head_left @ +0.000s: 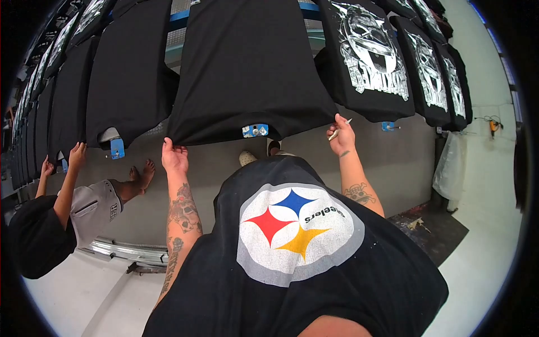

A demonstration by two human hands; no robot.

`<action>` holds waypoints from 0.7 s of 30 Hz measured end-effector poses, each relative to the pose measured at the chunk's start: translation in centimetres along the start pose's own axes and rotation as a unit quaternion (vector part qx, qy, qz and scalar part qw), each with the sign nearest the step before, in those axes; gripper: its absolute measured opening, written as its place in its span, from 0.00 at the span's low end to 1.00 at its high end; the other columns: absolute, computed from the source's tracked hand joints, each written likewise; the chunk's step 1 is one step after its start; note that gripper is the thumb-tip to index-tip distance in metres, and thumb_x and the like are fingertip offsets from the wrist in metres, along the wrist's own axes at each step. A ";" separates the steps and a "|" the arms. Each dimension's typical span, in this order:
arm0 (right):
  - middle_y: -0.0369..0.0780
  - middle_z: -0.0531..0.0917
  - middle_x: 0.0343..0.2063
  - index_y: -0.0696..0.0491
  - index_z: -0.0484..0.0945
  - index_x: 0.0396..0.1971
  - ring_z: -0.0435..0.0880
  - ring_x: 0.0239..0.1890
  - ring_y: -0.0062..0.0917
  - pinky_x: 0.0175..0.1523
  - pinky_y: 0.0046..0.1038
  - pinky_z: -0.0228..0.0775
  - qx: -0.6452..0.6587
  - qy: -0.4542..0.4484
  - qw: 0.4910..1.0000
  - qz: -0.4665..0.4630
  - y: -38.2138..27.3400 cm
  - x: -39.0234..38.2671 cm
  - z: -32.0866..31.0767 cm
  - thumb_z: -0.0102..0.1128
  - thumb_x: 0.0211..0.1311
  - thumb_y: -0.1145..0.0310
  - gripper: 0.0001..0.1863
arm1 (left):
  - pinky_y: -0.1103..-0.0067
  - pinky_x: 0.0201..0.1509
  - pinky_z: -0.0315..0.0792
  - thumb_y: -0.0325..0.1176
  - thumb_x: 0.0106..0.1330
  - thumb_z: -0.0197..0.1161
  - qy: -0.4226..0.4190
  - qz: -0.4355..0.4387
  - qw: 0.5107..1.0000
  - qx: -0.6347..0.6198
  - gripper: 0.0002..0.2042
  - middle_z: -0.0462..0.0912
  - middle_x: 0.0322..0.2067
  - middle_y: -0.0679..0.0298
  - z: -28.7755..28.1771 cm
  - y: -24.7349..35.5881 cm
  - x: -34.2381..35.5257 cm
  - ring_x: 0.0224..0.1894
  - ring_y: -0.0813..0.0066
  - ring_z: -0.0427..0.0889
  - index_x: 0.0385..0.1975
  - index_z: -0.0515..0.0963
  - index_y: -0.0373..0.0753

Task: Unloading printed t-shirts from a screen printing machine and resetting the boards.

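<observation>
With left hand point(176, 160) at 9 o'clock, touches near-left corner of black shirt point(252, 62). Shows palm upward with bent fingers, half open; can't tell if clamped on cloth, hidden partly by hem. Runs left forearm point(182, 210), tattooed, nearly straight toward 12 o'clock.

With right hand point(341, 137) at 2 o'clock, clenches around slim white stick point(334, 135), visible on both sides of fist. Meets near-right corner of same shirt at thumb and forefinger; can't tell how firmly. Slants right forearm point(359, 191), also tattooed, up toward 11 o'clock. Spaced well apart, one hand per corner, wrists below near edge.

Shirt: located at 12 o'clock, spread out flat, with hem sagging in the middle over blue bracket point(255, 131). At 10 o'clock, beside it: plain dark garment point(129, 62). At 1 o'clock: printed garment point(373, 50) with white graphic. At 8 o'clock: co-worker point(36, 238) in dark top and pale shorts, with hands raised to garment edges at 9 o'clock. At 3 o'clock: clear plastic bag point(448, 165), hanging.
</observation>
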State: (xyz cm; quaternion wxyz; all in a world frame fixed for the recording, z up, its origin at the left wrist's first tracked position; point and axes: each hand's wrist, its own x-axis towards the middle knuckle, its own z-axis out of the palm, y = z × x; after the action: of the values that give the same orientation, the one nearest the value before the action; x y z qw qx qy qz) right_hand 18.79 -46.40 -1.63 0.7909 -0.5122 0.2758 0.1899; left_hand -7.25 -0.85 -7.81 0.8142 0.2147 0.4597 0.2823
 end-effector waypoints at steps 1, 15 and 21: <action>0.29 0.71 0.22 0.44 0.71 0.30 0.70 0.22 0.18 0.27 0.23 0.64 0.003 -0.004 1.000 0.001 0.0 0.0 0.0 0.64 0.66 0.65 0.09 | 0.78 0.43 0.68 0.44 0.70 0.63 0.008 -0.001 1.000 0.002 0.12 0.79 0.38 0.74 0.0 -0.1 0.0 0.37 0.80 0.75 0.46 0.75 0.47; 0.30 0.70 0.23 0.47 0.73 0.34 0.69 0.23 0.17 0.27 0.23 0.64 -0.035 -0.010 0.999 0.003 0.2 0.7 -0.2 0.65 0.65 0.63 0.09 | 0.79 0.42 0.67 0.45 0.70 0.62 0.027 -0.005 0.998 0.059 0.13 0.78 0.36 0.74 0.6 -0.3 -0.2 0.35 0.81 0.73 0.46 0.76 0.45; 0.33 0.79 0.26 0.53 0.77 0.41 0.75 0.26 0.19 0.33 0.26 0.70 -0.377 0.009 0.921 -0.096 -0.2 -0.4 1.1 0.66 0.64 0.60 0.14 | 0.81 0.33 0.67 0.41 0.71 0.62 0.113 -0.001 0.949 0.293 0.11 0.77 0.30 0.72 1.2 -0.8 0.3 0.30 0.82 0.73 0.45 0.77 0.42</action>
State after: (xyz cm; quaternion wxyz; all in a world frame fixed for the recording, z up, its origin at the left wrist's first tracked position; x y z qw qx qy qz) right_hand 18.83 -45.50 -0.87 0.5513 -0.7981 0.1408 0.1981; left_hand -5.86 -1.33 -7.87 0.6584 0.4102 0.6113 0.1570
